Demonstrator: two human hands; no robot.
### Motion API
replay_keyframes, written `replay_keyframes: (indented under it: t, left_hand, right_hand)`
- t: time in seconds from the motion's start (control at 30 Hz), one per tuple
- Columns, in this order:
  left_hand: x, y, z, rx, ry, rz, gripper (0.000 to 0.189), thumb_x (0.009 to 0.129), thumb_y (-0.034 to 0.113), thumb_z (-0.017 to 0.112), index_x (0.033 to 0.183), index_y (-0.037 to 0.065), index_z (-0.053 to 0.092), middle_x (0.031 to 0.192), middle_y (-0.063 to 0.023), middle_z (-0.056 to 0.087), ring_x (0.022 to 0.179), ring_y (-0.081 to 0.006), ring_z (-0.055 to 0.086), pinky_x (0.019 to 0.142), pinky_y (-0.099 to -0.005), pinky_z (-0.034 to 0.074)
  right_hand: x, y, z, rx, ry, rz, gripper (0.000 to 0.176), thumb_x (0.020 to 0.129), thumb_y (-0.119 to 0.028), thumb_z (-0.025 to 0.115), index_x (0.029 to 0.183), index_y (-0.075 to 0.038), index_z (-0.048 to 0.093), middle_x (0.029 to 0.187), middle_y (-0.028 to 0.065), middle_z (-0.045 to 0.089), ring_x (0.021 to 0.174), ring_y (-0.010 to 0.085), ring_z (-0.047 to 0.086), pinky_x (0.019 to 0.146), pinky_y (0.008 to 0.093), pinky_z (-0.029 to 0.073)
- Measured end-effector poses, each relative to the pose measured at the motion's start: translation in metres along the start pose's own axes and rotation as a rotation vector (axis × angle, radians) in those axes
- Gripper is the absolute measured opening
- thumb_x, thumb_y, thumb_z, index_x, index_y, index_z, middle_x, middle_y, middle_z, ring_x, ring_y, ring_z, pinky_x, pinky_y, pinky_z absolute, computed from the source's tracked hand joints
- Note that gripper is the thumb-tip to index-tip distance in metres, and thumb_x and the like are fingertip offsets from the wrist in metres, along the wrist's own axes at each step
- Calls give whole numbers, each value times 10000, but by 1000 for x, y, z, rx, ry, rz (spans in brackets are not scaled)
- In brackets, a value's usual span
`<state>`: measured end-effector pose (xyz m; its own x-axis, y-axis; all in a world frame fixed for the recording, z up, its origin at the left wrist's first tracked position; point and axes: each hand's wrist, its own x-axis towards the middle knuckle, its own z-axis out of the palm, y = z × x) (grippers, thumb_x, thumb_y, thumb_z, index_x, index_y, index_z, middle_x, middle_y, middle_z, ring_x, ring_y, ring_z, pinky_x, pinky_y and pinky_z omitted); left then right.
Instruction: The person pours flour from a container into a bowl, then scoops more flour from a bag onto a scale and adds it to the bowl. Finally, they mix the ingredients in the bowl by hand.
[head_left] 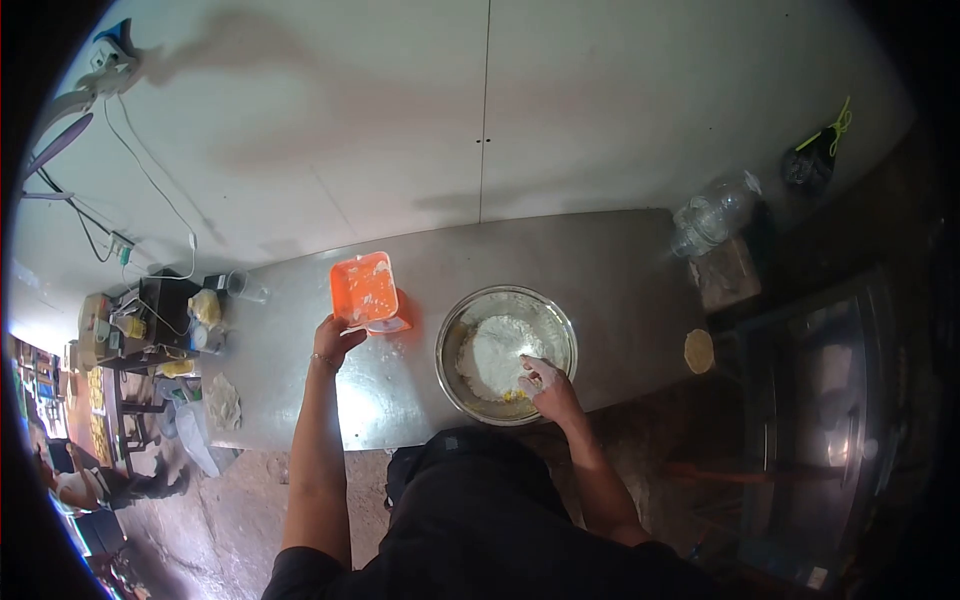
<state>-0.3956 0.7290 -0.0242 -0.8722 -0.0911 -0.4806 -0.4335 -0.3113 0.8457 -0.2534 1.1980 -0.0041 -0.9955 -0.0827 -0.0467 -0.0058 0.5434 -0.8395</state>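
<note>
My left hand (338, 340) is closed on the near edge of an orange square plastic tub (364, 286), at the left part of the steel table. White powder clings to the tub's inside, and a pale label shows partly low on its side. To the right stands a round metal bowl (446, 352) holding a heap of white flour-like powder (495, 352). Some yellow bits (514, 395) lie at the powder's near edge. Over the bowl's right side is my right hand (543, 386), dusted white, its index finger stretched toward the powder and the other fingers partly curled.
The steel table (630, 300) runs along a pale wall. Clear plastic bottles (712, 215) stand at its far right end, near a round tan piece (699, 352). A plastic cup (247, 287) and a crumpled bag (224, 403) lie left. Another person (90, 487) is far left.
</note>
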Motion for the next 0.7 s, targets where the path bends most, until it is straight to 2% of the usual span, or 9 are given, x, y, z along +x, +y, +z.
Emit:
replay_keyframes:
  t: [0.07,0.17,0.27,0.4,0.53,0.7]
  left_hand:
    - [7,-8,-9,-55,-36,-25,338,976,112,529,1283,-29,526,1227,-223,625,1061,-364,690,904,-465,617]
    - [4,-1,0,-81,67,-61,385,988,211,561,1301,-9,518,1226,-228,623,1062,-376,685,918,-496,605]
    - [3,1,5,-98,97,-39,446,969,267,577,1321,-1,517,1156,-194,641,985,-351,713,833,-458,641]
    - [0,-6,0,-106,139,-53,429,965,329,627,1267,36,544,1070,-144,639,984,-326,700,838,-483,629]
    - [-11,-20,-17,-134,130,-67,458,966,355,635,1289,45,540,1121,-141,626,1012,-338,686,849,-513,616]
    - [-37,-36,-24,-177,183,-85,573,966,395,639,1389,38,490,1188,-168,609,1060,-374,669,891,-530,599]
  right_hand:
    - [1,-1,1,18,-2,0,468,904,-175,730,1333,-17,634,1172,189,702,981,311,700,872,395,549]
    - [2,0,3,-27,-9,-13,464,904,-175,733,1331,-22,635,1165,189,703,966,314,705,866,394,553]
    - [4,0,4,-13,-6,-23,455,900,-166,738,1320,-21,639,1167,191,701,959,319,708,858,394,557]
    - [6,4,7,53,0,-13,460,893,-137,744,1325,-23,635,1158,178,701,931,297,700,839,380,562]
    - [6,3,7,30,-15,11,464,894,-122,737,1337,-28,632,1176,169,698,928,284,697,838,374,562]
    - [10,6,10,35,-51,14,473,893,-111,734,1346,-25,630,1198,170,692,927,278,695,846,371,560]
